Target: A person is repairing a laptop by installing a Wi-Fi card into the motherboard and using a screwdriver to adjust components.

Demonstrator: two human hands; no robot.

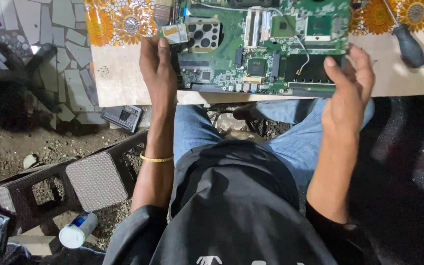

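A: Where's the board?
B: Green circuit board (256,46) flat on the table (119,78), near edge, over the person's knees.

A: Grips?
B: Left hand (158,68) clasps the board's left edge, thumb on top beside a small module (175,33). Right hand (347,95) on the right near corner, fingers curled over the edge, thumb up.

A: Around it?
B: Black-handled screwdriver (408,44) far right on the table, apart. Floral cloth (123,22) under the far side. White can (77,229) on the ground, near left.

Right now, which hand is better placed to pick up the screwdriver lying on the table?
Right. The right hand is on the circuit board's right edge, on the black-handled screwdriver's side. The left hand holds the board's far left edge.
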